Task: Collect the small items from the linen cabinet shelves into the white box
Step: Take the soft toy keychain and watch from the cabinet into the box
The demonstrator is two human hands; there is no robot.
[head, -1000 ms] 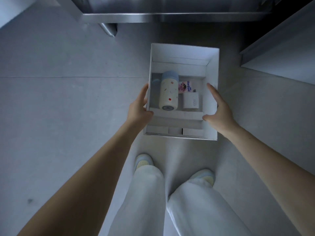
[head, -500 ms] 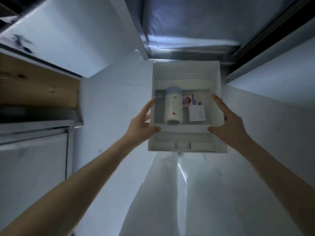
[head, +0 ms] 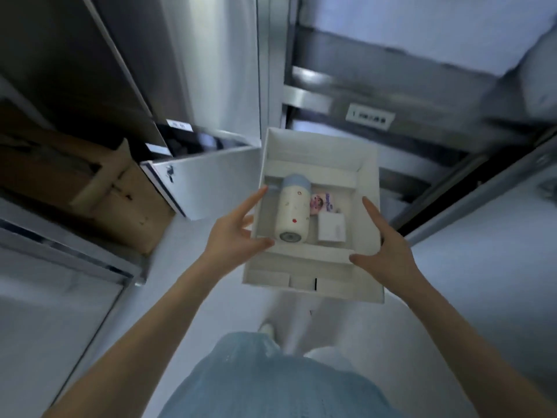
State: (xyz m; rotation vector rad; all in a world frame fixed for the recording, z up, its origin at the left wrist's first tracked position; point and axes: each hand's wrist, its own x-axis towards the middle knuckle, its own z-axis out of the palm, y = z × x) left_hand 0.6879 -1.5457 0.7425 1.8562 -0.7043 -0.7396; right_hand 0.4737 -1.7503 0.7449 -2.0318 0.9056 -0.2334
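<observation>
a light blue garment [head: 271, 381] fills the bottom of the view. above it, the left hand [head: 232, 239] and right hand [head: 388, 251] hold the white box [head: 370, 182] between them. on each hand the thumb is hooked over the near inner ledge. the left fingers are spread, with the forefinger lying straight up the outside of the left wall. the right fingers lie straight and close together along the right wall.

a second ago the box hung low over bare floor and shoes. now the gaze has lifted, and open shelves [head: 328, 96] and a white cabinet door [head: 208, 179] show beyond the box. it reads as a return to the cabinet for more items.

three things already lie in the middle compartment:
- a cream bottle [head: 294, 206] with a pale blue cap, on its side
- a small packet [head: 321, 203] with a cartoon face, just beside it
- a small white block [head: 331, 227], touching the packet's near end

the packet's purple print is too blurred to read, and the bottle shows only specks. further off to the left is a cardboard carton [head: 120, 200]. one shelf label [head: 370, 116] and another tag [head: 180, 125] carry writing (smeared by motion, not legible).
</observation>
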